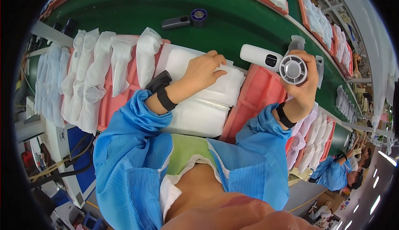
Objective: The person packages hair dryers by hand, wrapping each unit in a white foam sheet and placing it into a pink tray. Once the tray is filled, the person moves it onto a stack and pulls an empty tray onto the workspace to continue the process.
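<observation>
My right hand (305, 84) is closed around the round head of a white handheld fan (259, 57). The fan's grille faces up, and its handle with a small dark display points left. Over a stack of thin white sleeve bags (199, 115), my left hand (203, 73) rests with thumb and fingers apart, touching or just above the top bag. Whether a fingertip presses on the bag's edge, I cannot tell. Farther off, a dark grey handheld fan (181, 22) with a purple-rimmed head lies on the green conveyor belt (224, 26).
To the left, a pink tray (109, 105) carries several white-wrapped items (95, 55). Another pink tray (257, 91) stands between the bag stack and my right arm, with wrapped items (314, 142) beyond. More loaded trays (316, 22) line the far side. A co-worker (334, 172) is at right.
</observation>
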A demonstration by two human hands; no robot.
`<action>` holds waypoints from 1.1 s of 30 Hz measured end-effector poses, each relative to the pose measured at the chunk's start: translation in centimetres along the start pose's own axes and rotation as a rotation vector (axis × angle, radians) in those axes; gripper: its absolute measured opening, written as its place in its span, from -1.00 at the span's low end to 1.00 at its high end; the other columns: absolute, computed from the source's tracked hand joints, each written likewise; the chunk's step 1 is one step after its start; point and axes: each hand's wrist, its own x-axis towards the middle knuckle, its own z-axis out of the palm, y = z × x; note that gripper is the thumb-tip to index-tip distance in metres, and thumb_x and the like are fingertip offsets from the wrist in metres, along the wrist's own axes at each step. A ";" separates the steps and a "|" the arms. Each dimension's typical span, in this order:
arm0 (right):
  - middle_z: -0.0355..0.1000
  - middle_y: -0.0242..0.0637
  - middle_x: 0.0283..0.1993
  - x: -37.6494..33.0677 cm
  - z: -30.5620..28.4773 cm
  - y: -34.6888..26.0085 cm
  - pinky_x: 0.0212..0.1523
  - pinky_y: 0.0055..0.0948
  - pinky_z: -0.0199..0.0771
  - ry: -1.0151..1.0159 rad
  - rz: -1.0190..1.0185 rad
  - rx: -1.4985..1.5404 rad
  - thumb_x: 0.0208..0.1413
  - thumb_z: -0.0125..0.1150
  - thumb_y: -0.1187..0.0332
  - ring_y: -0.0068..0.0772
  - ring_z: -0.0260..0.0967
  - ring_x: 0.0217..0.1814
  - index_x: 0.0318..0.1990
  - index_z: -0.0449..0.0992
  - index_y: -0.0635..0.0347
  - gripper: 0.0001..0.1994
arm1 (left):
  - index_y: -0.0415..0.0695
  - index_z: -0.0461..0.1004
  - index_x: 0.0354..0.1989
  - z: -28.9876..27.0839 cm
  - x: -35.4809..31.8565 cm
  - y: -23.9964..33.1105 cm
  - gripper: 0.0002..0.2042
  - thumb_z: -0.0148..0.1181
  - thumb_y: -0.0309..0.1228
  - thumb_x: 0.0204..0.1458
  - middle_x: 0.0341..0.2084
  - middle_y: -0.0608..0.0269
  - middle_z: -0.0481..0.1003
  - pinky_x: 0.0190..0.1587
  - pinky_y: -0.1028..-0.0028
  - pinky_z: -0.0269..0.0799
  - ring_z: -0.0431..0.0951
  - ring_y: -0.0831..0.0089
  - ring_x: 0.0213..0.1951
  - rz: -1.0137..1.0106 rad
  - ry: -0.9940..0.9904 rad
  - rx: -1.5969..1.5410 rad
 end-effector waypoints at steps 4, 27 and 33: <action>0.36 -0.24 -0.14 0.3 0.4 0.1 -0.06 -0.55 0.29 -0.034 -0.013 0.016 -0.42 0.28 0.52 -0.48 0.31 -0.17 -0.15 0.34 0.26 -0.50 | -0.08 0.47 -0.39 1.0 -0.1 0.6 -0.82 0.32 -0.32 -0.11 -0.42 0.23 0.44 -0.40 0.30 0.40 0.52 0.22 -0.41 -0.028 -0.019 -0.004; 0.34 -0.18 -0.06 2.4 9.2 1.8 -0.06 -0.40 0.37 -0.155 -0.204 -0.043 -0.44 0.47 0.52 -0.27 0.35 -0.06 -0.05 0.39 0.23 -0.38 | -0.21 0.52 -0.34 -6.1 0.5 2.5 -0.84 0.16 -0.36 0.13 -0.44 0.39 0.52 -0.36 0.57 0.34 0.43 0.61 -0.45 -0.208 0.316 -1.172; 0.30 -0.13 -0.02 1.8 12.7 0.4 -0.05 -0.30 0.40 -0.070 -0.221 -0.184 -0.40 0.52 0.48 -0.12 0.34 -0.03 0.11 0.37 0.19 -0.26 | -0.19 0.54 -0.28 -6.6 0.1 2.0 -0.87 0.20 -0.39 0.09 -0.41 0.35 0.52 -0.27 0.55 0.32 0.43 0.58 -0.34 -0.151 0.305 -1.336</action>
